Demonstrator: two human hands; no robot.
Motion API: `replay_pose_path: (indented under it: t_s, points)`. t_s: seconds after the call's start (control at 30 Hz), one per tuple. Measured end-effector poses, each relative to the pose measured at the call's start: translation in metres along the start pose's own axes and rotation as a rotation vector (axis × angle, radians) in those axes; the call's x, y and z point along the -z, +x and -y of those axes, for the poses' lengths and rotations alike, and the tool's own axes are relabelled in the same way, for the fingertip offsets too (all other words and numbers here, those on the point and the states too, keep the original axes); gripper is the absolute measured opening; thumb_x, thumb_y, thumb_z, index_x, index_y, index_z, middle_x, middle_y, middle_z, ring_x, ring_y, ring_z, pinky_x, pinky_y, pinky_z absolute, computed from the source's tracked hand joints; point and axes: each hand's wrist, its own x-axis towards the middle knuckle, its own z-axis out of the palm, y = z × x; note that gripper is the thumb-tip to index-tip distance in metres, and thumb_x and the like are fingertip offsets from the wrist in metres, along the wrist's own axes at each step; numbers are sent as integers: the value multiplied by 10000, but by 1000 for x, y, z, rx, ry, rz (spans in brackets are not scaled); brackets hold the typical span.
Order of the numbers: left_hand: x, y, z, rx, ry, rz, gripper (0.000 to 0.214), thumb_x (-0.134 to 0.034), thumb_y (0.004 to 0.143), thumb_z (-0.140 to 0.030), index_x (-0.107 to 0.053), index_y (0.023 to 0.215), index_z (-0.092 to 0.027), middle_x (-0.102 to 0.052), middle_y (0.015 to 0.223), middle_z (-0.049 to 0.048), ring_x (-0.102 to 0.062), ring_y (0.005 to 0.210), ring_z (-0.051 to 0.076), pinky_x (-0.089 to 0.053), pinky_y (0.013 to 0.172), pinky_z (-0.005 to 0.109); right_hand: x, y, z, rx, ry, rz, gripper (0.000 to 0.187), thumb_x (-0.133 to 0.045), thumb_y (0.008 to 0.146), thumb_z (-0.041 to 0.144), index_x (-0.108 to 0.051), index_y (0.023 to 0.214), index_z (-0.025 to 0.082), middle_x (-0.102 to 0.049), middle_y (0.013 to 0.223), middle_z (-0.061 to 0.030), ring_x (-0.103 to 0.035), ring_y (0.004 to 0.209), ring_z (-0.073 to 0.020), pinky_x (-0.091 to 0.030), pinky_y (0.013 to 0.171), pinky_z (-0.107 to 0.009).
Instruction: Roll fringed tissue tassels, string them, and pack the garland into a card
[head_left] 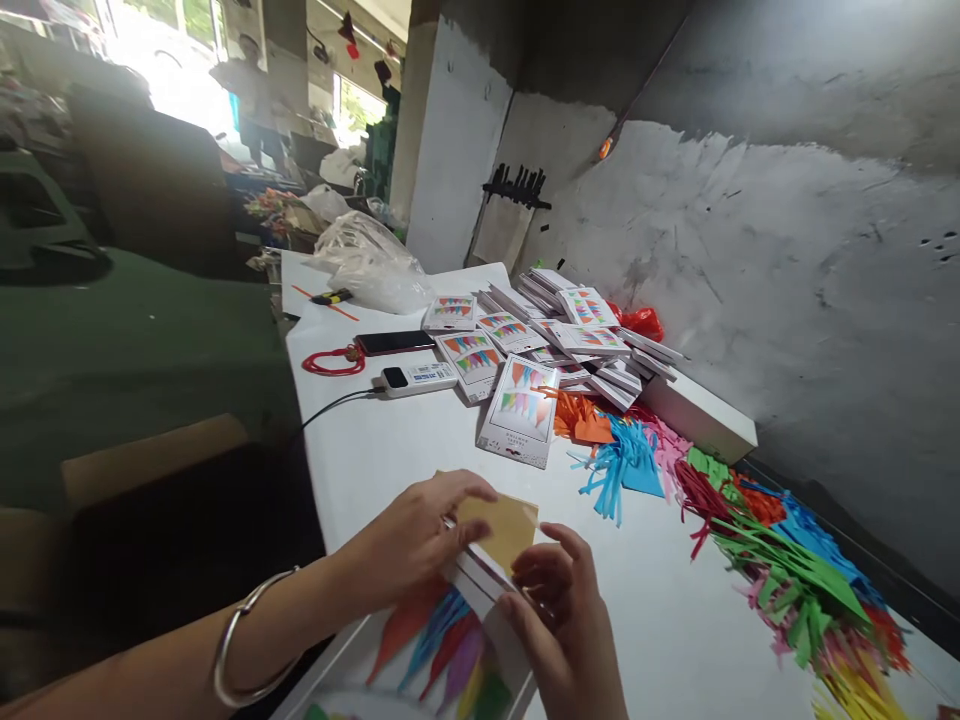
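A flat white cardboard box [450, 665] printed with colourful tassels is in front of me at the table's near edge, its lower part cut off by the frame. A tan card or flap [511, 530] stands out at its far end; I cannot tell whether it belongs to the box. My left hand [431, 530], below a silver bangle, grips the box's far left corner, with thumb and forefinger curved over the tan piece. My right hand [562, 610] curls around the far right corner, thumb on the box's edge. Some fingertips are hidden or slightly blurred.
On the white table [375, 460] lie a heap of similar printed boxes [517, 405], a phone [395, 342], a white device [420, 378] with a cable, a red cord [330, 362] and a cutter [331, 297]. Colourful paper tassels [630, 460] line the right side by the wall.
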Motion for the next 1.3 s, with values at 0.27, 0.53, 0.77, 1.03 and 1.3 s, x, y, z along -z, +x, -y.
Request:
replay_pose_path:
  t_s: [0.27,0.53,0.77,1.03,1.3]
  points:
    - [-22,-47,-47,-144,-189,223,83,-666,888,-194,-744,869,-173,-695,859,30,-662,765,134,-493,692,191,39,-55,43,460,-387,-308,182,-641,910,182,-632,1064,280,-593,1103,-60,-584,1031,-197,-475,865,-326]
    - [-62,-63,-70,-323,-181,251,140,-629,940,-250,-754,937,-187,-692,886,58,-656,786,158,-508,685,217,78,-116,77,305,-283,13,104,-629,911,158,-620,919,261,-577,793,12,-564,763,-152,-469,679,-259]
    - [-87,-63,-91,-308,-149,330,130,-625,933,-219,-747,911,-178,-687,888,60,-646,776,153,-499,669,215,71,-151,56,161,-328,-224,86,-630,857,178,-609,845,260,-569,816,21,-554,787,-144,-449,684,-231]
    - [-98,-64,-100,-313,-133,371,149,-589,942,-221,-730,913,-184,-681,893,59,-645,794,160,-512,686,228,60,-161,45,243,-396,-413,82,-596,895,172,-580,885,252,-574,833,-13,-576,803,-162,-544,668,-248]
    - [-103,-64,-95,-394,-140,353,144,-575,955,-228,-711,929,-188,-684,874,57,-648,803,165,-506,685,231,56,-164,42,172,-459,-564,231,-654,880,269,-574,1097,261,-603,1043,-76,-611,950,-223,-599,780,-345]
